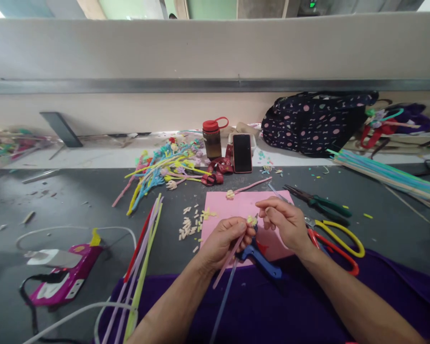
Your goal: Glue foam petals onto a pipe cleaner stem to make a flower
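So, my left hand (232, 234) is closed around a slim pink fuzzy stem (224, 270), its small pale-yellow flower head (251, 220) poking up by my fingertips, above a flat pink rectangular sheet (243, 203). My right hand (288, 222) sits just beside it with fingers loosely curled, and I can't tell whether they pinch anything. Below my hands lies a blue-handled glue gun (265, 265), partly hidden, with short cream-coloured cut pieces (187, 227) left of the sheet.

I see a phone (242, 154) standing upright, its screen dark; just left of the phone is a red-lidded bottle (212, 143), to the phone's right a dark patterned bag (313, 124), far to the phone's left a grey bar (61, 130)
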A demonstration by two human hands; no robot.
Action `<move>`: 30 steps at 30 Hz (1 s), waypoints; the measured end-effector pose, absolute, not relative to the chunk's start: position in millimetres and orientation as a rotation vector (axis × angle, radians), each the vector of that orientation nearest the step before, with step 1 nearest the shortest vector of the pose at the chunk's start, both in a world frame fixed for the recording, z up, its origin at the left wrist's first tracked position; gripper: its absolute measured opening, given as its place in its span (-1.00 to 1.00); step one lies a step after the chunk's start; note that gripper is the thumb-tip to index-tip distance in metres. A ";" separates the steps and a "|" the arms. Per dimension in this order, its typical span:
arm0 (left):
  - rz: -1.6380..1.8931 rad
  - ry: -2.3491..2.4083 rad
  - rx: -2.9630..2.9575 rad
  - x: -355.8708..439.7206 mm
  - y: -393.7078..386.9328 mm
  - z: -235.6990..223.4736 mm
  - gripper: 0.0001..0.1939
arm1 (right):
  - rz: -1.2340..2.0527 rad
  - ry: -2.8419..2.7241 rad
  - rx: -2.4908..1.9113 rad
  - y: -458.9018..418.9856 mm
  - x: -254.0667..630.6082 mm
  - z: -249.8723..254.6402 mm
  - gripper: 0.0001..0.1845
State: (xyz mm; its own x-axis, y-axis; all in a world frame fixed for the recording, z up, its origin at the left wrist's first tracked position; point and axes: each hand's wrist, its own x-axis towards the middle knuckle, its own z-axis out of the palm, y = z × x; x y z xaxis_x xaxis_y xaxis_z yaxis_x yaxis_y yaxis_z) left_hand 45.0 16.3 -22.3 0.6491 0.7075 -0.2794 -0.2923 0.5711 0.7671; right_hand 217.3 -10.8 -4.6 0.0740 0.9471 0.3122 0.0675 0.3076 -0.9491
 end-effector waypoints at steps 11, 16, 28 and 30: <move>0.500 0.603 0.773 45.3 20.7 -13.0 -0.74 | 1.027 -1.364 -1.134 -5.4 213.6 -7.5 -0.75; 0.537 0.621 0.802 47.0 19.0 -12.0 -0.74 | 1.089 -1.309 -1.107 -3.6 212.5 -13.8 -0.74; 0.583 0.645 0.827 47.5 17.4 -11.1 -0.75 | 1.086 -1.376 -1.001 -6.5 214.7 -19.3 -0.57; 0.601 0.673 0.827 47.5 18.2 -12.2 -0.75 | 1.087 -1.353 -1.001 -5.3 215.0 -20.0 -0.56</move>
